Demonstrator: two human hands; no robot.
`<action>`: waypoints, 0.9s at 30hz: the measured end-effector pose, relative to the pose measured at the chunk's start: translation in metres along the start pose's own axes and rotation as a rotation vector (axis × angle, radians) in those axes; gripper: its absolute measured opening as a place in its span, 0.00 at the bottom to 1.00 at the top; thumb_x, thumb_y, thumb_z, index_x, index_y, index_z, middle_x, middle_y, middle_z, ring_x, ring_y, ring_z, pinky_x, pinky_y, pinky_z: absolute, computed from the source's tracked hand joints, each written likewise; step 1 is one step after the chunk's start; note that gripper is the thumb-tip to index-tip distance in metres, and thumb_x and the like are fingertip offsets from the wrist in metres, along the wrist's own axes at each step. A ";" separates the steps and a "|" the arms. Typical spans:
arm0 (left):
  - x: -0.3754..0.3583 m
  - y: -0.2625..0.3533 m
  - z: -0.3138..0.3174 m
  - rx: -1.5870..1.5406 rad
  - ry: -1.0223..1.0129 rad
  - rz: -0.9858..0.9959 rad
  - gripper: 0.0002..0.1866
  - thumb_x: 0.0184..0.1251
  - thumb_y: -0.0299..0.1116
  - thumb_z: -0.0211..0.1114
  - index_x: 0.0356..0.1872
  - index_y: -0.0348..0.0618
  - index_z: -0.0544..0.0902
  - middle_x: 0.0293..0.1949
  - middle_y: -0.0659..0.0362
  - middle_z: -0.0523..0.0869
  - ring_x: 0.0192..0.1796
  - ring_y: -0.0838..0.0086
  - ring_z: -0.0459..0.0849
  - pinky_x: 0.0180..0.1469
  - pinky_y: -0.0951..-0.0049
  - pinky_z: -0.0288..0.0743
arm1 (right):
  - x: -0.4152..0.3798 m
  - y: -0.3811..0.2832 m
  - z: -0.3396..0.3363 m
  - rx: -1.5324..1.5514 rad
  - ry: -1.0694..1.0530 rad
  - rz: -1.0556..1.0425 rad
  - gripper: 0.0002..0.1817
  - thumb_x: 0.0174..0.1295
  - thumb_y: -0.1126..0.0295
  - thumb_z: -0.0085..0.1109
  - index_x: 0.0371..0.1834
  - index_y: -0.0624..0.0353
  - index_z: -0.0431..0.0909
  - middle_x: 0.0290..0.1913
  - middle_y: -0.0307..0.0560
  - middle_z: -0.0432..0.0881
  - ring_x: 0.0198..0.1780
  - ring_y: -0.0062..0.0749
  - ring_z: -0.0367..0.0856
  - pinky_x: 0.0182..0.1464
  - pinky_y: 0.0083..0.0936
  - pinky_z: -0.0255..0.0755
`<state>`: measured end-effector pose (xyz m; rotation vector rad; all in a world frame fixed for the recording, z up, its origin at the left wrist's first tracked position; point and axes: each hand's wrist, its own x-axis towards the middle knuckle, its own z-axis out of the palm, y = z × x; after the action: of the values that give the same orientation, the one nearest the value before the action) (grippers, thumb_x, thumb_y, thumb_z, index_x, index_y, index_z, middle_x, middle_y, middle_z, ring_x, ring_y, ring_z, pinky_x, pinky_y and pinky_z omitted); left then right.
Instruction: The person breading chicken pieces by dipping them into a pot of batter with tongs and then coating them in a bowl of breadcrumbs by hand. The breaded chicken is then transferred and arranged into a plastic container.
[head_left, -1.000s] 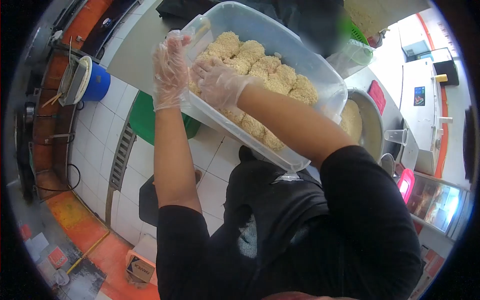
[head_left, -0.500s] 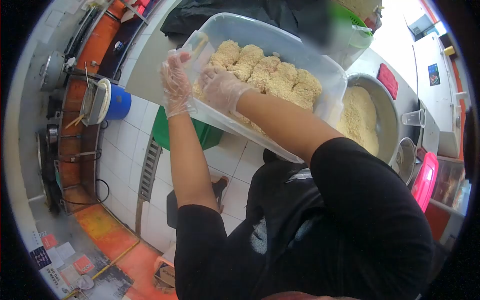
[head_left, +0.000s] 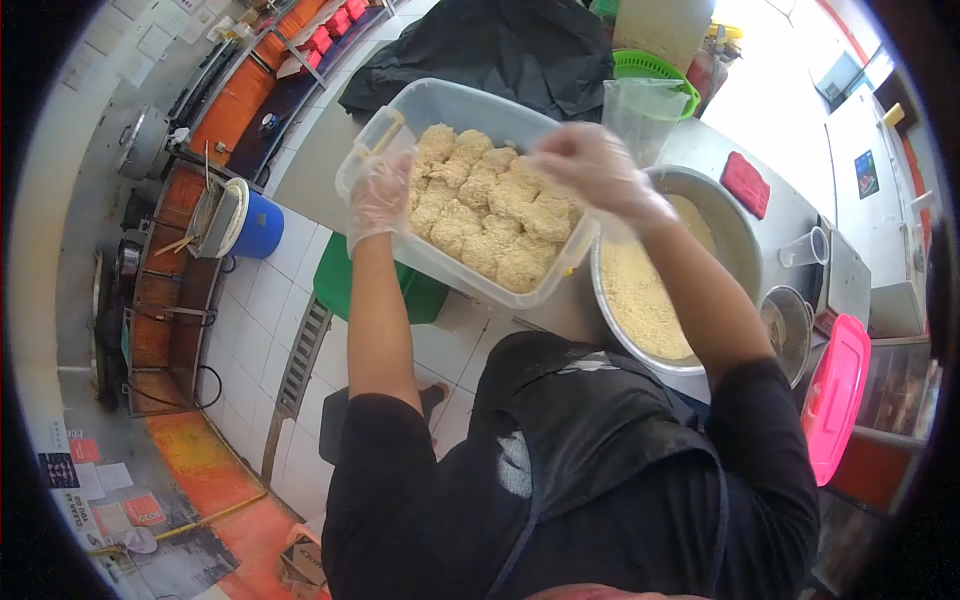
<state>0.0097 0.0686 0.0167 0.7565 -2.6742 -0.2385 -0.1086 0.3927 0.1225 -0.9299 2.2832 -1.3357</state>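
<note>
A translucent plastic tub (head_left: 480,281) holds several crumb-coated pieces (head_left: 480,190), packed close together. My left hand (head_left: 380,198), in a clear plastic glove, is closed on the tub's near left corner, with its fingertips over the rim. My right hand (head_left: 598,178), gloved too, is above the tub's right end with its fingers bent inward. Motion smears those fingers, and I cannot see whether anything is in them. Right of the tub stands a wide metal basin (head_left: 752,262) of pale yellow crumbs (head_left: 645,305), partly behind my right forearm.
Black plastic sheeting (head_left: 480,50) lies behind the tub. A clear pitcher (head_left: 640,115) and a green basket (head_left: 655,68) stand at the back. Farther right are a red cloth (head_left: 745,185), a clear cup (head_left: 803,248) and a pink lid (head_left: 840,400). A green bin (head_left: 375,280) is below.
My right hand has risen from the pieces at the tub's left and moved to above its right end. My left hand stays at the tub's left end. The view has shifted, showing more of the basin.
</note>
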 end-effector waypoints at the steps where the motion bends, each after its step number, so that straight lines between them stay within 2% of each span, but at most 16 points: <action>1: -0.013 0.007 0.005 -0.002 0.002 0.006 0.32 0.82 0.61 0.50 0.43 0.43 0.90 0.41 0.39 0.89 0.46 0.40 0.87 0.49 0.48 0.81 | -0.029 0.006 -0.035 -0.106 0.017 0.128 0.18 0.69 0.55 0.68 0.39 0.61 0.90 0.31 0.44 0.87 0.33 0.26 0.84 0.38 0.28 0.79; 2: -0.028 0.013 0.017 0.036 0.003 0.081 0.31 0.82 0.60 0.49 0.45 0.43 0.90 0.43 0.40 0.89 0.47 0.41 0.87 0.51 0.48 0.80 | -0.058 0.018 -0.066 -0.133 0.048 0.276 0.16 0.71 0.57 0.66 0.38 0.60 0.89 0.28 0.41 0.85 0.30 0.24 0.83 0.31 0.28 0.75; 4: -0.062 0.043 0.020 0.059 -0.012 0.181 0.30 0.83 0.59 0.49 0.47 0.44 0.89 0.45 0.40 0.89 0.49 0.41 0.86 0.52 0.47 0.79 | -0.132 0.115 -0.114 0.323 0.316 0.166 0.13 0.73 0.62 0.63 0.40 0.60 0.89 0.32 0.43 0.88 0.30 0.22 0.83 0.30 0.28 0.74; 6: -0.100 0.099 -0.006 -0.228 -0.048 0.214 0.26 0.84 0.54 0.49 0.53 0.44 0.87 0.50 0.40 0.88 0.55 0.43 0.84 0.60 0.49 0.77 | -0.207 0.165 -0.163 0.408 0.504 0.284 0.12 0.73 0.67 0.59 0.48 0.61 0.89 0.35 0.45 0.89 0.34 0.26 0.85 0.38 0.27 0.78; 7: -0.112 0.119 -0.007 -0.308 -0.111 0.195 0.26 0.85 0.52 0.49 0.55 0.42 0.86 0.51 0.40 0.88 0.60 0.46 0.83 0.64 0.52 0.74 | -0.248 0.190 -0.188 -0.235 0.574 0.173 0.16 0.71 0.70 0.58 0.57 0.62 0.86 0.41 0.47 0.92 0.42 0.35 0.90 0.50 0.30 0.81; 8: -0.122 0.133 -0.005 -0.387 -0.188 0.178 0.25 0.86 0.50 0.48 0.57 0.40 0.85 0.53 0.40 0.88 0.64 0.48 0.82 0.68 0.55 0.72 | -0.294 0.225 -0.215 -0.660 0.519 0.277 0.25 0.66 0.68 0.60 0.67 0.63 0.80 0.55 0.52 0.90 0.59 0.45 0.87 0.65 0.35 0.76; 10: -0.146 0.157 0.004 -0.586 -0.194 0.225 0.27 0.89 0.48 0.42 0.61 0.39 0.83 0.57 0.50 0.87 0.65 0.53 0.81 0.74 0.57 0.67 | -0.349 0.181 -0.227 -0.950 0.336 0.700 0.35 0.61 0.60 0.65 0.73 0.61 0.74 0.69 0.58 0.80 0.70 0.50 0.79 0.73 0.39 0.70; 11: -0.160 0.182 0.000 -0.610 -0.238 0.268 0.27 0.89 0.48 0.42 0.61 0.39 0.83 0.57 0.50 0.87 0.65 0.53 0.81 0.74 0.57 0.67 | -0.384 0.195 -0.235 -0.831 0.216 0.836 0.45 0.53 0.56 0.71 0.76 0.62 0.70 0.74 0.61 0.75 0.75 0.52 0.72 0.77 0.37 0.64; 13: -0.180 0.225 -0.010 -0.668 0.078 0.501 0.28 0.87 0.50 0.45 0.49 0.33 0.85 0.47 0.47 0.89 0.61 0.49 0.85 0.66 0.55 0.74 | -0.390 0.154 -0.226 -0.827 -0.042 0.939 0.49 0.51 0.55 0.75 0.75 0.67 0.67 0.68 0.66 0.78 0.71 0.55 0.77 0.73 0.40 0.70; 14: -0.188 0.242 -0.006 -0.680 0.063 0.526 0.28 0.87 0.50 0.45 0.49 0.33 0.85 0.47 0.47 0.89 0.61 0.49 0.85 0.66 0.55 0.74 | -0.402 0.157 -0.221 -0.839 -0.115 0.991 0.49 0.50 0.55 0.76 0.74 0.67 0.67 0.66 0.67 0.80 0.68 0.56 0.80 0.70 0.41 0.73; 16: -0.203 0.269 0.006 -0.869 0.089 0.751 0.27 0.87 0.49 0.47 0.44 0.32 0.85 0.45 0.48 0.89 0.58 0.49 0.85 0.65 0.56 0.75 | -0.428 0.195 -0.207 -0.930 -0.105 1.035 0.39 0.57 0.60 0.72 0.69 0.66 0.69 0.60 0.68 0.82 0.58 0.55 0.87 0.60 0.44 0.81; 17: -0.203 0.277 0.022 -0.979 0.052 0.763 0.26 0.85 0.47 0.49 0.43 0.32 0.86 0.46 0.48 0.89 0.59 0.52 0.85 0.67 0.60 0.73 | -0.447 0.229 -0.189 -1.061 0.149 1.001 0.26 0.64 0.66 0.65 0.63 0.65 0.74 0.51 0.67 0.85 0.51 0.55 0.90 0.51 0.48 0.84; 18: -0.201 0.285 0.036 -0.981 0.044 0.768 0.26 0.85 0.47 0.49 0.43 0.32 0.86 0.46 0.48 0.89 0.59 0.52 0.85 0.67 0.60 0.73 | -0.450 0.227 -0.194 -1.057 0.150 1.010 0.26 0.64 0.66 0.65 0.63 0.65 0.74 0.51 0.67 0.85 0.51 0.55 0.90 0.51 0.48 0.84; 20: -0.197 0.298 0.056 -0.956 -0.287 0.446 0.22 0.84 0.43 0.51 0.47 0.34 0.87 0.46 0.48 0.89 0.59 0.56 0.86 0.67 0.62 0.74 | -0.451 0.206 -0.205 -1.004 0.107 1.024 0.15 0.69 0.70 0.59 0.55 0.66 0.77 0.43 0.65 0.87 0.51 0.56 0.90 0.49 0.52 0.84; 23: -0.180 0.324 0.102 -0.907 -0.435 0.160 0.20 0.83 0.40 0.52 0.61 0.36 0.83 0.51 0.46 0.89 0.61 0.59 0.85 0.70 0.64 0.73 | -0.463 0.182 -0.245 -0.951 0.178 0.931 0.18 0.68 0.64 0.66 0.53 0.65 0.79 0.42 0.61 0.88 0.51 0.53 0.89 0.51 0.49 0.82; 27: -0.128 0.299 0.206 -0.267 -0.517 0.489 0.25 0.83 0.40 0.54 0.74 0.38 0.73 0.61 0.45 0.85 0.66 0.58 0.82 0.73 0.62 0.70 | -0.475 0.168 -0.280 -0.925 0.214 0.812 0.25 0.59 0.56 0.75 0.52 0.60 0.81 0.46 0.55 0.88 0.51 0.50 0.88 0.54 0.46 0.79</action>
<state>-0.1077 0.4026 -0.1350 -0.0685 -3.0993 -0.7211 0.0145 0.9553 0.1001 0.0421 2.9555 -0.0072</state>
